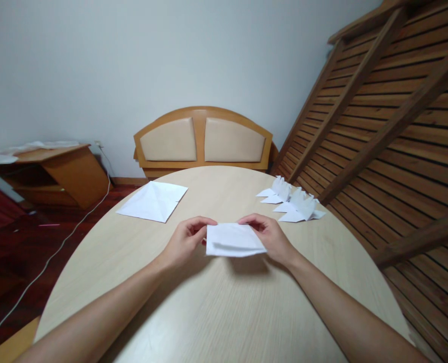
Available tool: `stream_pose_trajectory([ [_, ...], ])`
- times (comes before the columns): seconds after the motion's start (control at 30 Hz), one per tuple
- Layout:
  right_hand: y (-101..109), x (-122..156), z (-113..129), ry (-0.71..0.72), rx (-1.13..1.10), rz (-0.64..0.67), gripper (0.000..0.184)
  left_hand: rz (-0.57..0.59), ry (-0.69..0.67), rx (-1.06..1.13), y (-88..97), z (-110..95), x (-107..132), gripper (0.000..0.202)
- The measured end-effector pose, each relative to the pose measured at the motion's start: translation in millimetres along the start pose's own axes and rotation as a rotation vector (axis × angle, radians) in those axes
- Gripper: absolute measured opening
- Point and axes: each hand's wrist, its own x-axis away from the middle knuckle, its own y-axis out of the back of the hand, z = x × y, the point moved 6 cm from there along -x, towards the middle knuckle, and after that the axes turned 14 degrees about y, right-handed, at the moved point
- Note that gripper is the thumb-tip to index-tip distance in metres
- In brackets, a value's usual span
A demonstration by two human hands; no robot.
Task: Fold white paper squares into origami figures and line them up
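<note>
Folded white paper (233, 237) is at the centre of the frame, a small flat packet held just above the tabletop, with its shadow below. I have it in 2 hands: the left hand (189, 236) pinches its upper-left corner between thumb and fingers, the right hand (267, 234) grips its upper-right side. Hands apart from each other, paper spanning the gap.

Progress, my read: the packet is partway, already doubled over, with a loose-looking lower flap and none of the points seen on the pieces at right. Pointed folded-paper pieces (301, 206), right of centre, look furthest along: shaped, standing up in 2 clumps. Exact count I can't tell, they overlap. White paper sheet (151, 201), left of centre, lies flat with creases showing, so I'd log it as barely shaped. Can't tell if it's 1 sheet or several stacked.

All of it is on or over the round wooden table (216, 312). Beyond: padded wooden headboard (200, 143) at upper centre, slatted wooden frame (363, 169) leaning along the right side, wooden desk (74, 176) at mid-left, white cable (50, 259) trailing down the lower left.
</note>
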Motion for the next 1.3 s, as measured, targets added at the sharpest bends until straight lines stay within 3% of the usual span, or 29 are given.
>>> stream_pose_trajectory([
  [0.3, -1.1, 1.4, 7.2, 0.024, 0.047, 0.076, 0.024, -0.043, -0.021, 0.002, 4.7, 1.5, -1.8, 0.020],
  [0.47, -4.9, 1.6, 9.2, 0.052, 0.116, 0.018, 0.018, -0.026, -0.094, -0.076, 2.1, -7.9, 4.8, 0.025],
  [0.6, -8.2, 2.0, 24.1, 0.196, 0.321, -0.033, 0.014, -0.084, -0.225, -0.236, -1.5, -17.7, 12.9, 0.019],
  [0.73, -17.1, 2.9, 40.6, 0.349, 0.445, 0.029, 0.011, -0.163, -0.339, -0.361, -2.9, -22.2, 19.2, 0.025],
  [0.83, -25.5, 3.7, 47.0, 0.443, 0.474, 0.095, 0.007, -0.150, -0.443, -0.492, -8.2, -24.1, 24.8, 0.010],
  [1.07, -35.6, 5.0, 49.5, 0.532, 0.503, 0.186, 0.003, -0.110, -0.581, -0.634, -16.3, -24.7, 33.5, 0.011],
  [1.17, -27.6, 2.7, 47.8, 0.512, 0.495, 0.130, 0.003, -0.129, -0.543, -0.608, -11.1, -24.9, 30.2, 0.012],
  [1.3, -12.0, -0.7, 37.2, 0.372, 0.458, 0.009, 0.006, -0.165, -0.342, -0.403, 1.0, -20.8, 17.0, 0.014],
])
